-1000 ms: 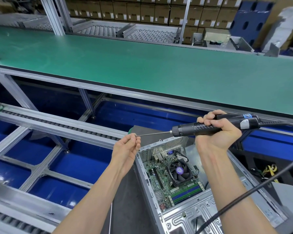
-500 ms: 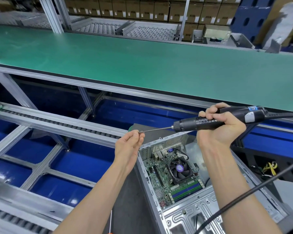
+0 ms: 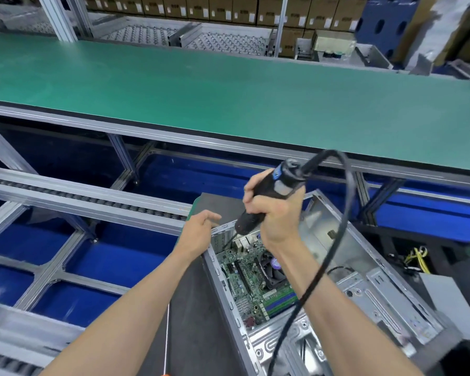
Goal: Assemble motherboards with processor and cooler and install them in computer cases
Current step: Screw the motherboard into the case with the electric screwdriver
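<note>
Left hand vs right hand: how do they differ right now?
The right hand grips the electric screwdriver, tilted bit-down into the computer case; the left hand holds nothing, fingers loose. The right hand is over the motherboard; the left hand sits at the case's left rear corner, outside it. Both are bare.

Both forearms bare; left hand point(image 3: 198, 234) & right hand point(image 3: 274, 213) ungloved, no rings/watch visible, tho blurry.

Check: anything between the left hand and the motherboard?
Yes, in the head view: the case's metal wall stands between the left hand and the motherboard.
</note>
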Tool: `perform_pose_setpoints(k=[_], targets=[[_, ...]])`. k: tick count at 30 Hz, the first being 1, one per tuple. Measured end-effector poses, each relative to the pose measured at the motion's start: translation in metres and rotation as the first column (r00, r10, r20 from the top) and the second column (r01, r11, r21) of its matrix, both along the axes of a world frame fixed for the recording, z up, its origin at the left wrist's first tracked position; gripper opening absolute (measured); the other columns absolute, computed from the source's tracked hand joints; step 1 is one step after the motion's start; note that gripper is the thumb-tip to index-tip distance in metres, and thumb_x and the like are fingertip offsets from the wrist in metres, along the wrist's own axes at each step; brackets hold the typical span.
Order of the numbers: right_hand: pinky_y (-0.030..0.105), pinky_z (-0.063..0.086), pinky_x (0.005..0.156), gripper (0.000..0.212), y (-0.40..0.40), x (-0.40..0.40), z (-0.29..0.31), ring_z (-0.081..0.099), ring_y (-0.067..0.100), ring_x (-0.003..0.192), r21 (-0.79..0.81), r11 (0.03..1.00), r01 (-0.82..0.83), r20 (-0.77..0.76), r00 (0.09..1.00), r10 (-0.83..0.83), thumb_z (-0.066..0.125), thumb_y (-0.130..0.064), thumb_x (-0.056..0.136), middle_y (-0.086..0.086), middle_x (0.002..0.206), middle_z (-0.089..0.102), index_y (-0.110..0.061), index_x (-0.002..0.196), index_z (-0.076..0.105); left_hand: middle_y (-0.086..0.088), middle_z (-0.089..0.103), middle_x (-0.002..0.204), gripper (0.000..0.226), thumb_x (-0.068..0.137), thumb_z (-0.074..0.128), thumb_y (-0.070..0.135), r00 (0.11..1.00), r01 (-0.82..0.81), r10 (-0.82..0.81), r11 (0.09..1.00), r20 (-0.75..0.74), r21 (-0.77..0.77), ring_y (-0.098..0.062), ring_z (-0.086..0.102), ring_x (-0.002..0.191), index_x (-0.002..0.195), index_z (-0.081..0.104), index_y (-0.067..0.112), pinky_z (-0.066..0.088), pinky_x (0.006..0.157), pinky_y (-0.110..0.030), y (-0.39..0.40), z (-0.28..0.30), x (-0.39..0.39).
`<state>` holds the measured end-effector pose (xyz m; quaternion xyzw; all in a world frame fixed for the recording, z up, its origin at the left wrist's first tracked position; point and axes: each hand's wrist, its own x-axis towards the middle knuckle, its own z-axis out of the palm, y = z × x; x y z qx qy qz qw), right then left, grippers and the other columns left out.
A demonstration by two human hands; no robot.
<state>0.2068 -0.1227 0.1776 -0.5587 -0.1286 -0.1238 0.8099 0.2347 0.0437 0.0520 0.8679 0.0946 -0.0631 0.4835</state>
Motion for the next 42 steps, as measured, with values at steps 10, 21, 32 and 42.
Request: perform_pose_setpoints(k=[10, 21, 32, 42], targets=[[0.027, 0.047, 0.054, 0.021, 0.027, 0.007, -0.034, 0.053, 0.021, 0.059, -0.092, 0.993, -0.068, -0.122, 0.991, 0.056, 0.056, 0.011, 0.052, 0.014, 0.066, 0.059, 0.003, 0.071, 0.062, 0.003, 0.07, 0.087, 0.033, 0.1, 0.039, 0.007, 0.999, -0.017, 0.02, 0.995, 0.029, -0.1, -0.021, 0.055, 0.067, 0.096, 0.061, 0.032, 0.041, 0.048, -0.025, 0.001, -0.003, 0.003], [0.054, 0.052, 0.06, 0.032, 0.033, 0.014, -0.048, 0.055, 0.023, 0.061, -0.146, 0.987, -0.067, -0.127, 0.991, 0.048, 0.062, 0.005, 0.058, 0.008, 0.065, 0.063, -0.025, 0.064, 0.07, 0.014, 0.069, 0.105, 0.041, 0.1, 0.038, 0.009, 1.0, 0.002, 0.001, 0.972, 0.014, -0.234, -0.017, 0.049, 0.09, 0.118, 0.065, 0.034, 0.04, 0.075, -0.038, 0.002, -0.01, 0.004], [0.048, 0.039, 0.044, 0.019, 0.04, 0.014, -0.06, 0.045, 0.044, 0.051, -0.278, 0.953, -0.119, -0.097, 0.991, 0.096, 0.06, 0.001, 0.057, 0.033, 0.059, 0.049, 0.015, 0.069, 0.054, 0.001, 0.072, 0.089, 0.036, 0.093, 0.043, 0.008, 0.996, 0.04, -0.03, 0.99, 0.079, -0.132, -0.032, 0.064, 0.079, 0.105, 0.063, 0.035, 0.053, 0.063, -0.04, 0.003, -0.005, 0.001], [0.027, 0.033, 0.042, 0.029, 0.045, 0.016, -0.056, 0.041, 0.016, 0.044, -0.339, 0.894, -0.292, -0.171, 0.954, 0.247, 0.056, 0.006, 0.056, 0.006, 0.05, 0.051, -0.021, 0.06, 0.064, 0.034, 0.065, 0.09, 0.058, 0.092, 0.054, 0.002, 0.976, 0.079, -0.053, 0.989, 0.21, -0.122, 0.01, 0.062, 0.077, 0.103, 0.057, 0.058, 0.049, 0.063, -0.008, -0.002, 0.008, -0.007]])
